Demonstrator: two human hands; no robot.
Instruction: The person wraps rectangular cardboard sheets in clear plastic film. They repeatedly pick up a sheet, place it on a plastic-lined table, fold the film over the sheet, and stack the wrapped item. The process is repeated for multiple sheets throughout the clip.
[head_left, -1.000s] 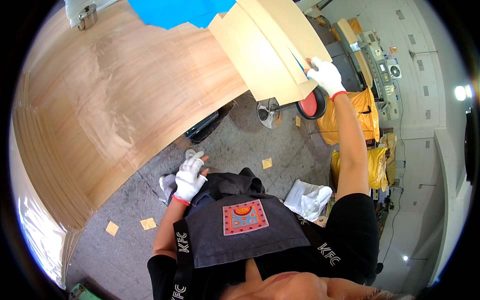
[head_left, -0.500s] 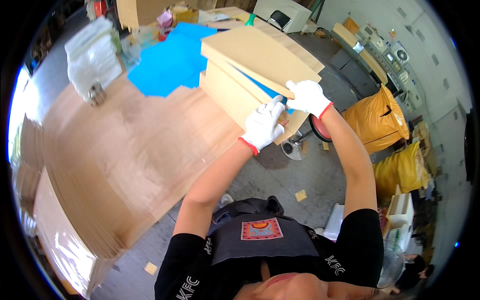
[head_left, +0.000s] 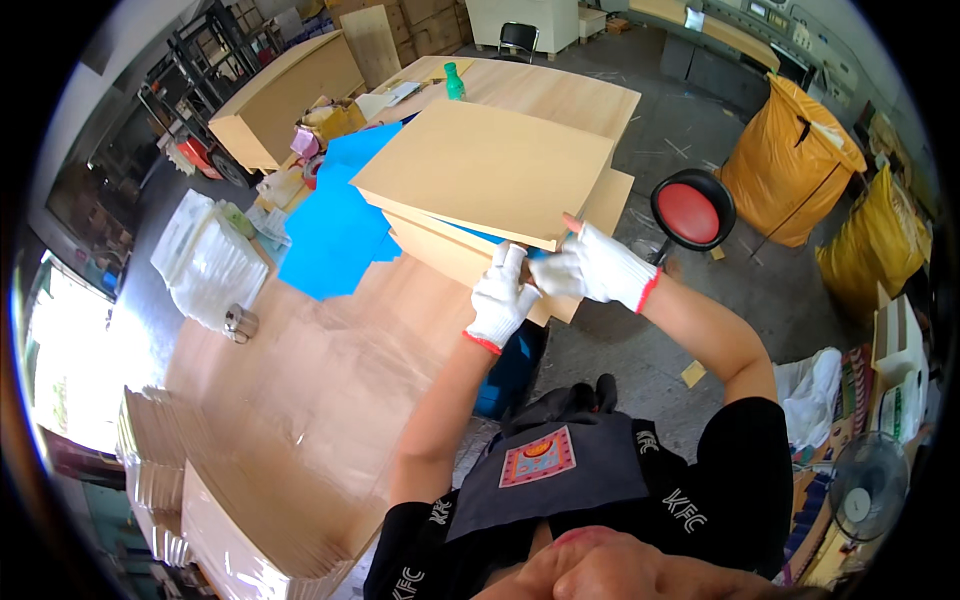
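Observation:
Both my hands wear white gloves with red cuffs and are at the near corner of a stack of tan boxes or boards. The top tan panel (head_left: 490,165) lies slightly raised at its near side, and a strip of blue sheet (head_left: 465,231) shows beneath it. My left hand (head_left: 500,305) is against the near corner of the stack, its fingers stretched toward the edge and a little apart. Beside it my right hand (head_left: 603,268) has its thumb up near the panel's corner and its fingers pointing left. Those fingers are somewhat blurred. Neither hand visibly grips anything.
Blue sheets (head_left: 335,235) spread left of the stack on the wooden table (head_left: 320,380). A metal cup (head_left: 240,323) stands by white wrapped packs (head_left: 205,265). A green bottle (head_left: 455,82) is behind. A red-seated stool (head_left: 690,210) and yellow sacks (head_left: 790,160) stand right.
My right hand has let go of the top panel's corner, and the panel has come down flatter. My left hand stays at the near corner. The view has shifted, showing more of the far room.

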